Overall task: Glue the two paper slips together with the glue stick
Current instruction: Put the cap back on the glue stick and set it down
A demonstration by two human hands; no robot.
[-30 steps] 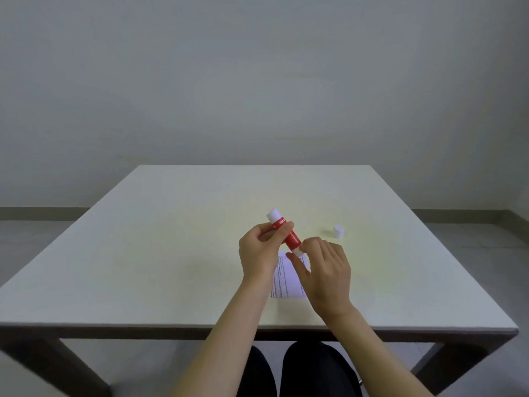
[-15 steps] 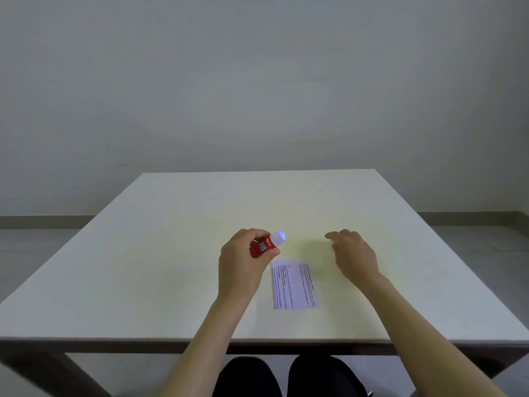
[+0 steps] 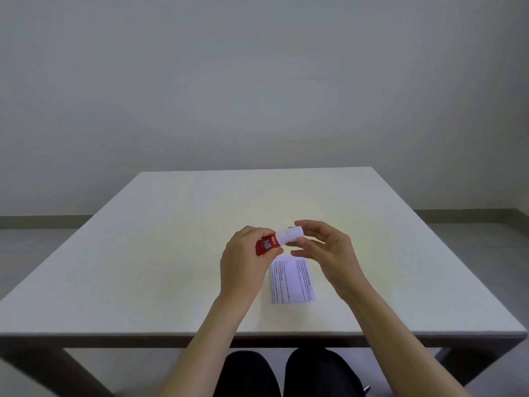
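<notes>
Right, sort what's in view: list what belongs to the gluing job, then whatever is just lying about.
Belongs to the job:
- glue stick, red body held in the left hand
- white cap, at the right hand fingertips
- printed paper slip, flat on the table

Just lying about:
- nothing else; only the bare table

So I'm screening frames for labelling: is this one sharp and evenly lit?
Head view: soft, even light, no glare; the glue stick label reads clearly, the paper slip print is too small to read; wide-angle bowing at the table edges.
</notes>
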